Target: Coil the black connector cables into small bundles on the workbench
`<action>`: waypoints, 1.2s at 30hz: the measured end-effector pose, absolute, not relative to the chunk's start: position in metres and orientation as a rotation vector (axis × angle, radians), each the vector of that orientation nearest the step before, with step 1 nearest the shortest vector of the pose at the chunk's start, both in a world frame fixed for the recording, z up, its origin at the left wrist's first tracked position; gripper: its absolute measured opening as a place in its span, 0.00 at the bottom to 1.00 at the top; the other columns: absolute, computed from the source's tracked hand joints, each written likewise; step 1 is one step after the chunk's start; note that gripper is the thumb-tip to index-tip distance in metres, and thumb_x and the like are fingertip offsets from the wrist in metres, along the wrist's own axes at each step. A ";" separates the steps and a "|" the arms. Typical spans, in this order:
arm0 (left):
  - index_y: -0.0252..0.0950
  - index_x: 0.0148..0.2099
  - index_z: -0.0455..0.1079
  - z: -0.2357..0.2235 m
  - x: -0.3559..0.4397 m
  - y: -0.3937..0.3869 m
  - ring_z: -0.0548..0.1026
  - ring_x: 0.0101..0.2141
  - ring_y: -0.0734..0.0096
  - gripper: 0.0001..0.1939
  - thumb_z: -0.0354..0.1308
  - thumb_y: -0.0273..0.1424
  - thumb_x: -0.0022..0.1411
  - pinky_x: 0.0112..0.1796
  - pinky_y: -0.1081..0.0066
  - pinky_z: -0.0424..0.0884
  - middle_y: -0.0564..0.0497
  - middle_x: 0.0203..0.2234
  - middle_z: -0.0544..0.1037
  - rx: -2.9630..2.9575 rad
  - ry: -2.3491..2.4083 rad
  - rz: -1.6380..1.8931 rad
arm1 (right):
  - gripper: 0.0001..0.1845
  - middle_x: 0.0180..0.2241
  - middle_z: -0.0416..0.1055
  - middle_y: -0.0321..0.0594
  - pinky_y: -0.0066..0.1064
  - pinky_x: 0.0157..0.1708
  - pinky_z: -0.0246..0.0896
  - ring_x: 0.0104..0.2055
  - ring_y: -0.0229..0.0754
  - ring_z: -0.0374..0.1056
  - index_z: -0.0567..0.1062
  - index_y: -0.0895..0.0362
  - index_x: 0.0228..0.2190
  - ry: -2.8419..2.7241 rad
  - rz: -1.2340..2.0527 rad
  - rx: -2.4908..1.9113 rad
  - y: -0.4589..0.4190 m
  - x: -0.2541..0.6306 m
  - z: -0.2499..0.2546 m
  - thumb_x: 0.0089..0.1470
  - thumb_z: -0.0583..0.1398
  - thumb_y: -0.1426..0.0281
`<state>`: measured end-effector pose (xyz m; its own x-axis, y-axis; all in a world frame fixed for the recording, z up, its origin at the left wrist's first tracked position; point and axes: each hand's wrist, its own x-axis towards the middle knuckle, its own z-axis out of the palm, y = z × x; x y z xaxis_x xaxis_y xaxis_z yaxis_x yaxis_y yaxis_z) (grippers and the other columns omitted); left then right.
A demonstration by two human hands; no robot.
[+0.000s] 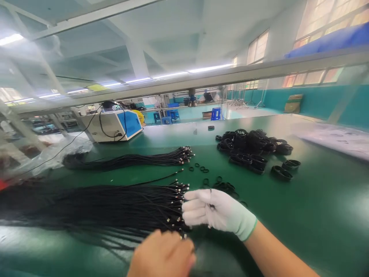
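Observation:
My left hand [164, 254] is bare and blurred at the bottom middle. Its fingers are curled closed, hiding whatever they hold, beside the near edge of a large bundle of black cables [115, 204]. The cables lie lengthwise with small metal plug ends pointing right. At those ends is my right hand [219, 211], in a white glove with a green cuff. Its fingers are folded in, and small dark bits show at the palm and thumb, too small to name. Just behind the glove lie several small black rings [226, 187] in a loose heap.
A second black cable bundle [129, 159] lies farther back on the green table [317, 200]. Black looped bands [250, 142] form a pile at the back right. A white and blue machine [112, 125] stands at the back left, near clear plastic [62, 157]. A shelf beam [173, 86] crosses above.

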<state>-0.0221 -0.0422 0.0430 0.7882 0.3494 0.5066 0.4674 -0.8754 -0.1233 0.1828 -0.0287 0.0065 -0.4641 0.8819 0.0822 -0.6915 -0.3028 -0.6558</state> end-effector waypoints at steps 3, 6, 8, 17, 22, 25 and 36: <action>0.41 0.32 0.71 0.082 -0.017 -0.020 0.70 0.27 0.72 0.10 0.50 0.32 0.63 0.29 0.71 0.62 0.55 0.25 0.73 -2.900 -0.819 -0.625 | 0.25 0.38 0.71 0.56 0.49 0.45 0.57 0.40 0.51 0.71 0.69 0.67 0.44 -0.905 2.131 -0.318 -0.039 0.170 0.001 0.51 0.61 0.61; 0.42 0.32 0.72 0.099 -0.010 -0.002 0.71 0.31 0.74 0.09 0.52 0.30 0.61 0.31 0.75 0.63 0.57 0.28 0.74 -3.125 -0.991 -0.518 | 0.25 0.39 0.72 0.56 0.49 0.44 0.58 0.42 0.53 0.71 0.69 0.66 0.44 -0.940 2.236 -0.229 -0.047 0.162 0.001 0.49 0.62 0.61; 0.42 0.31 0.72 0.100 -0.005 0.004 0.71 0.31 0.74 0.09 0.52 0.30 0.61 0.31 0.76 0.63 0.57 0.28 0.74 -3.202 -1.083 -0.509 | 0.25 0.39 0.72 0.56 0.52 0.45 0.57 0.42 0.54 0.71 0.68 0.66 0.44 -0.917 2.252 -0.222 -0.049 0.158 0.001 0.49 0.62 0.63; 0.38 0.33 0.72 0.060 -0.001 0.024 0.71 0.31 0.73 0.13 0.47 0.32 0.63 0.32 0.76 0.64 0.56 0.28 0.75 -3.413 -1.283 -0.633 | 0.21 0.30 0.70 0.41 0.50 0.44 0.59 0.35 0.45 0.70 0.68 0.63 0.43 -0.750 2.159 -0.105 -0.051 0.150 0.006 0.49 0.62 0.66; 0.38 0.32 0.69 0.009 -0.024 0.015 0.71 0.29 0.70 0.16 0.41 0.31 0.66 0.30 0.73 0.63 0.54 0.28 0.75 -2.993 -1.447 -0.520 | 0.09 0.24 0.59 0.31 0.34 0.35 0.60 0.27 0.34 0.61 0.67 0.59 0.32 -0.574 1.943 -0.092 -0.042 0.165 0.023 0.52 0.60 0.67; 0.40 0.32 0.68 -0.015 -0.029 -0.014 0.70 0.25 0.70 0.13 0.44 0.26 0.63 0.27 0.71 0.60 0.53 0.26 0.75 -2.797 -1.199 -0.476 | 0.07 0.28 0.62 0.34 0.36 0.39 0.60 0.30 0.35 0.62 0.67 0.58 0.33 -0.536 1.815 -0.139 -0.036 0.171 0.024 0.56 0.57 0.67; 0.40 0.30 0.70 0.098 -0.013 -0.012 0.68 0.27 0.73 0.06 0.60 0.36 0.57 0.30 0.72 0.58 0.58 0.25 0.74 -3.012 -0.835 -0.426 | 0.24 0.35 0.72 0.51 0.46 0.43 0.59 0.38 0.48 0.70 0.69 0.65 0.42 -0.876 2.169 -0.234 -0.055 0.146 -0.006 0.46 0.64 0.64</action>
<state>-0.0134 -0.0119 0.0982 0.8234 0.5071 0.2546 0.5037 -0.8598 0.0834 0.1464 -0.0546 -0.0061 -0.6868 0.7186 0.1087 -0.5925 -0.4670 -0.6564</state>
